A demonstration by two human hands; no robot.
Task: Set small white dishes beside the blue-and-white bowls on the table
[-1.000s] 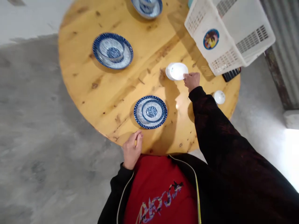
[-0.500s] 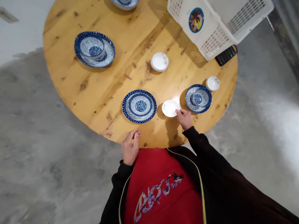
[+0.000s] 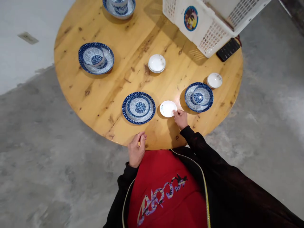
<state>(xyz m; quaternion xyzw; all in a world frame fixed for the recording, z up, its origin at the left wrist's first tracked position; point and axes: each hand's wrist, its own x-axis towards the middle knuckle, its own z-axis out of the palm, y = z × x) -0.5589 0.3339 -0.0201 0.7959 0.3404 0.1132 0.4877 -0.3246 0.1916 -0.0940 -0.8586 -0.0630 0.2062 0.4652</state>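
My right hand [image 3: 180, 119] pinches the near right rim of a small white saucer [image 3: 168, 109], between thumb and fingers. Left of the saucer lies a blue-and-white patterned plate [image 3: 128, 111], with a smaller plate of like pattern [image 3: 140, 108] on it. On the saucer's right is a blue-rimmed dish [image 3: 189, 100] with a small patterned bowl [image 3: 201, 95] in it. Near the table's front edge, my left hand [image 3: 137, 147] is closed with its fingers curled together; nothing shows in it.
A white plastic basket [image 3: 197, 33] stands at the back right of the round wooden table [image 3: 104, 98], a black phone-like object [image 3: 228, 49] beside it. White dishes [image 3: 156, 63], a white bowl [image 3: 214, 80] and blue-rimmed bowls [image 3: 108, 58] [image 3: 104, 4] stand farther off.
The view has shifted, showing more of the far bowl and the wall. My right hand keeps its pinch on the saucer, which seems to sit lower and flatter. My left hand stays closed.
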